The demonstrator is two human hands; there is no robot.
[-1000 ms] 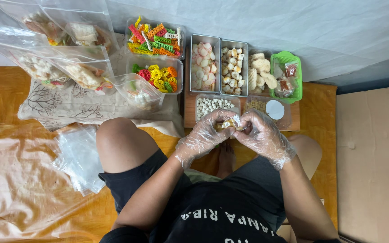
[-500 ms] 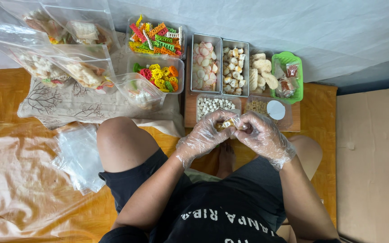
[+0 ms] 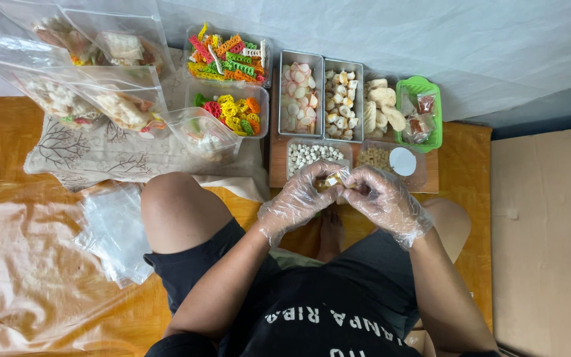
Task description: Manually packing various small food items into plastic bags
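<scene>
Both gloved hands meet over the lap, just below the wooden board [image 3: 279,173]: left hand [image 3: 299,197] and right hand [image 3: 379,198] pinch a small pale food piece [image 3: 332,179] between fingertips, both grips closed on it. Versus half a second earlier, hands and piece have barely shifted; trays [image 3: 322,96] unchanged.

Small piece [image 3: 332,180]: your gloved fingers [image 3: 312,182] cover most of it; kind cannot be told.
Bags [image 3: 67,39]: cut off at the top-left edge.
Your torso: cut off at the bottom edge.
</scene>
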